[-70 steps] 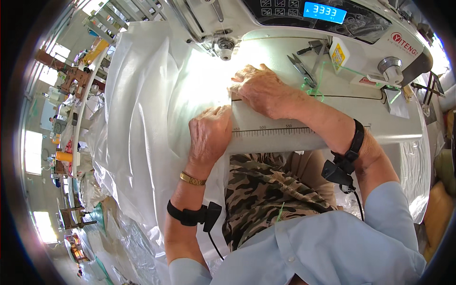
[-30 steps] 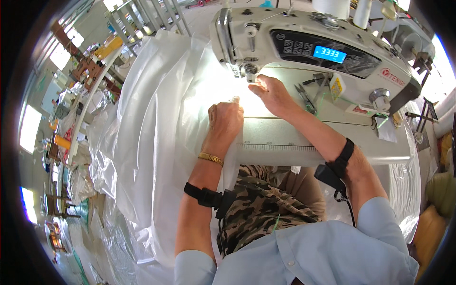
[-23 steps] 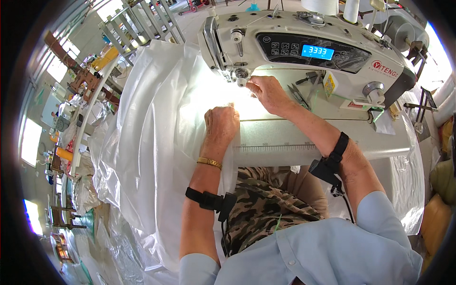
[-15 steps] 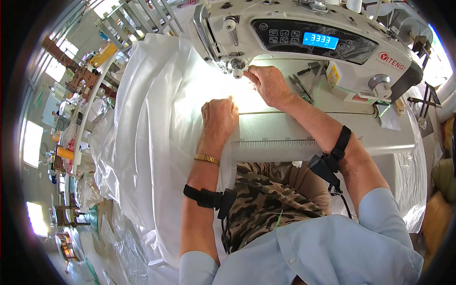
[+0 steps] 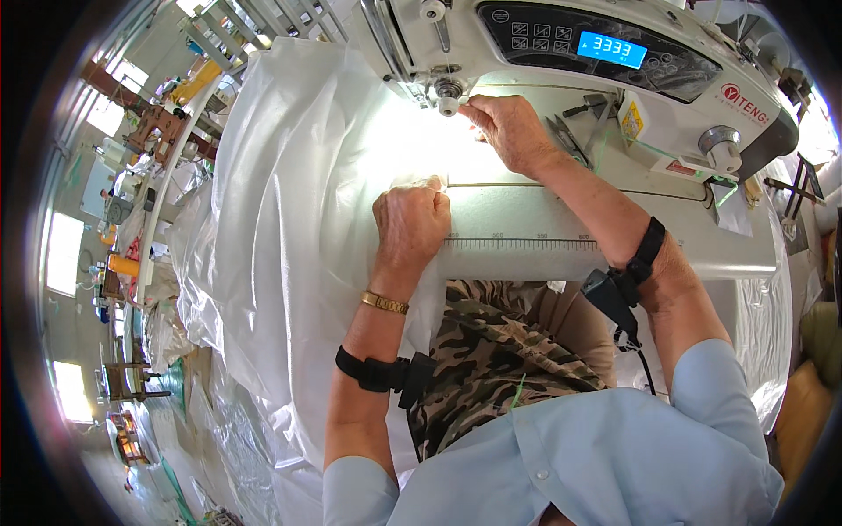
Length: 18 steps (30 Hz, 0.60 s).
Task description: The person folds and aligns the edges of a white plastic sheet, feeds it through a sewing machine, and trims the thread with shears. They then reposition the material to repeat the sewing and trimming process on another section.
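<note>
White translucent sheeting (image 5: pixel 281 237) hangs in long folds to the left and runs up onto the bed of a sewing machine (image 5: pixel 447 53). My left hand (image 5: pixel 410 219) is closed on the edge of the sheeting, near the front of the bed. Just right of the needle area, my right hand (image 5: pixel 513 131) is closed, thumb and fingers pinched together. Strong glare from the machine's lamp washes out what lies at those fingertips, so I cannot make out what they hold. The needle and presser foot are lost in the same glare.
Right of my right hand lie scissors (image 5: pixel 566 138) and small dark tools. A ruler scale (image 5: pixel 517 245) runs along the bed's front. The machine's lit control panel (image 5: pixel 605 48) is above. A metal rail frame (image 5: pixel 250 26) stands at the far left; clear plastic (image 5: pixel 232 430) lies on the floor.
My view has shifted slightly, so the machine sits higher and further right. My left hand has come a little nearer the bed's front edge with the sheeting; my right hand stays beside the needle area.
</note>
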Available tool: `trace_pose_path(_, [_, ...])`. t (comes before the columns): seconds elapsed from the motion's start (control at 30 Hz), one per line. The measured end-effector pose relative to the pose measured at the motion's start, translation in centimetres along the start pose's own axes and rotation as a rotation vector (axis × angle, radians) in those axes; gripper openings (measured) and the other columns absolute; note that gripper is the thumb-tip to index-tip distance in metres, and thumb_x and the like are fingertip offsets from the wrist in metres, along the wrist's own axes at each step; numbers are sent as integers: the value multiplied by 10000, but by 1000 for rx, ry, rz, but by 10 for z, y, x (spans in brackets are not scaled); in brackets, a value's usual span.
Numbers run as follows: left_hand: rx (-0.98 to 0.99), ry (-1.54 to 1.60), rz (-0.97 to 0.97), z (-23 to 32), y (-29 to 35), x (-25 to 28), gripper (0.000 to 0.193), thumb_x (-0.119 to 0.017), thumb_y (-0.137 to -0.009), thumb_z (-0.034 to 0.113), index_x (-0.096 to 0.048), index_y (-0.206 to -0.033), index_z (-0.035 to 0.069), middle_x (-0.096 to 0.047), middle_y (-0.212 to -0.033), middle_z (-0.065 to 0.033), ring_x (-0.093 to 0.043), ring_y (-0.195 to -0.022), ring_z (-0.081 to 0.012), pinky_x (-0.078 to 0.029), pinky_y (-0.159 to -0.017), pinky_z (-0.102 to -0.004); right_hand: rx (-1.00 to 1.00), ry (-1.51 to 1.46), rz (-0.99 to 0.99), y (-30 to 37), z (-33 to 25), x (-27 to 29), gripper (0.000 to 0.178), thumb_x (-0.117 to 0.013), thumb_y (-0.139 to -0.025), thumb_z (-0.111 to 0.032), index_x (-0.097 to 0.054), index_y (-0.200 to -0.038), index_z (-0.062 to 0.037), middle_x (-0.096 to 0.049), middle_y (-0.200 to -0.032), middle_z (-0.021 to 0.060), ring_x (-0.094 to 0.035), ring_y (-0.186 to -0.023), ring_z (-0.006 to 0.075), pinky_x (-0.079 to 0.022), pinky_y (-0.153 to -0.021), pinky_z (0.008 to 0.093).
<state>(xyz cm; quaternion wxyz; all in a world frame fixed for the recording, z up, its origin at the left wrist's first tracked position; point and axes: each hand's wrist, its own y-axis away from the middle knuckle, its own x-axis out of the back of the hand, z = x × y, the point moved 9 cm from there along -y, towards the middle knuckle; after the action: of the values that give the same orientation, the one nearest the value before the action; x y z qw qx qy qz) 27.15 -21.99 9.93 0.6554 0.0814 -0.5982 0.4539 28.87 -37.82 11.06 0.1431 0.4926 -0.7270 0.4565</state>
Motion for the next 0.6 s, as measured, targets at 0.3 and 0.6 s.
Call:
trace_pose_path(0.3, [63,17,-54,-13,-24,-11,129,-573,-778,96,-621,-703,4,-610,-646,-195,-616,-596,-342,-493,-647,-434,-25,-45,-90,3,3,-7,287,-560,-966,-243,-623,-866,20,-640,-700,204,-617,-654,379,-464,-622,477])
trace_pose_path(0.6, [126,49,42,-39,-48,-16,130,-633,-734,51,-589,-626,-7,-613,-646,-206,-634,-602,-333,-504,-647,-422,87,226,-185,7,-25,-6,266,-595,-933,-219,-580,-883,42,-623,-739,220,-611,-712,414,-471,-657,478])
